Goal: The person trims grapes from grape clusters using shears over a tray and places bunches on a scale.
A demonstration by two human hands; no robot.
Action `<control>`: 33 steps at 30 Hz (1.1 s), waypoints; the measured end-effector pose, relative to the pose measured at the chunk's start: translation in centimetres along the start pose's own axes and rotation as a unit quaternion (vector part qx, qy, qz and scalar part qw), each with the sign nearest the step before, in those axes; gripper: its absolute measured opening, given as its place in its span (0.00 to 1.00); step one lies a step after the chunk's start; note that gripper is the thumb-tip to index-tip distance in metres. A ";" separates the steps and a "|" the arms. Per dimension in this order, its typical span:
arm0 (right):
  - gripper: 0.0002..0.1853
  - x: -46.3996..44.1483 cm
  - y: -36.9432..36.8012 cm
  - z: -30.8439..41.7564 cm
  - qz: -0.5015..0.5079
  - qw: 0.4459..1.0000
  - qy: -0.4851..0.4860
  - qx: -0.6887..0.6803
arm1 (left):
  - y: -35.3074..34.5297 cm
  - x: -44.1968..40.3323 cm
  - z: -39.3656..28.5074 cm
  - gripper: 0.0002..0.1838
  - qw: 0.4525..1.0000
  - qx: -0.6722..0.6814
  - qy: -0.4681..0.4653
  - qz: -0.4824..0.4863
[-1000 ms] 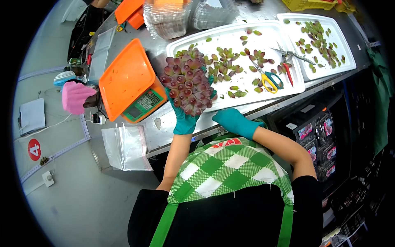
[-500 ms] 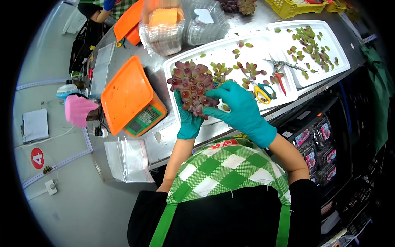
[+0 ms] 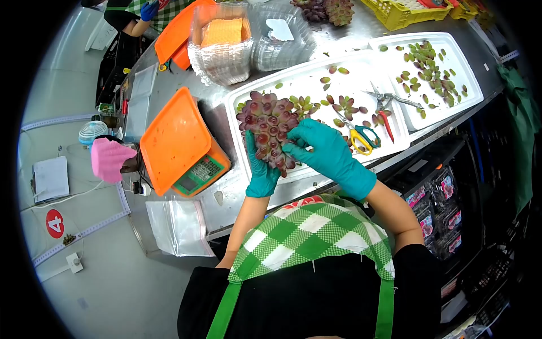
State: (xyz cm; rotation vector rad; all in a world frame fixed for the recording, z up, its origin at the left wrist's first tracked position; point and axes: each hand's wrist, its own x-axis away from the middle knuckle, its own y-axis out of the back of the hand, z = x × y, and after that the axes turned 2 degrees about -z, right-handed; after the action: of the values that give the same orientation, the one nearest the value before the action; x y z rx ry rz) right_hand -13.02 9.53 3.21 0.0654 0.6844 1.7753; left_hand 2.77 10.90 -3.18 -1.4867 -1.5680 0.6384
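Now, the left hand (image 3: 262, 174) cups the purple succulent (image 3: 271, 125) from below, over the left end of the white tray (image 3: 364, 70); the right hand (image 3: 330, 151), half-closed, meets the succulent's right edge, though whether it pinches anything is unclear.

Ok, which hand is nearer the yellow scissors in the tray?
Right. The right hand is just left of the scissors; the left hand is farther left, holding the plant.
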 end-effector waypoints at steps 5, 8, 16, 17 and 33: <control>0.10 -0.4 1.4 -0.4 0.059 0.933 -0.184 -0.302 | -1.6 0.3 -0.1 0.33 1.000 -0.003 0.009 -0.006; 0.16 -0.2 2.1 -3.2 -0.069 0.888 -0.226 -0.394 | -1.5 -0.3 0.0 0.36 0.999 0.030 0.020 0.026; 0.31 5.6 2.8 -12.5 0.069 0.873 -0.247 0.416 | -0.3 -0.3 0.1 0.36 0.996 0.067 0.046 0.030; 0.31 5.6 2.7 -12.5 0.065 0.870 -0.253 0.418 | -0.2 -0.3 0.2 0.36 0.996 0.070 0.048 0.030; 0.20 5.2 7.1 -7.6 0.135 0.915 -0.358 -0.126 | -1.4 -0.2 -0.9 0.37 0.989 0.131 0.056 0.027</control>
State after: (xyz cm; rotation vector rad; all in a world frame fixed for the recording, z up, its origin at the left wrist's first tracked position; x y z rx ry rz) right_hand -23.71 9.94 -1.22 0.6280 -0.0922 1.9063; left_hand 2.76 10.35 -1.65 -1.3474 -1.3063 0.7481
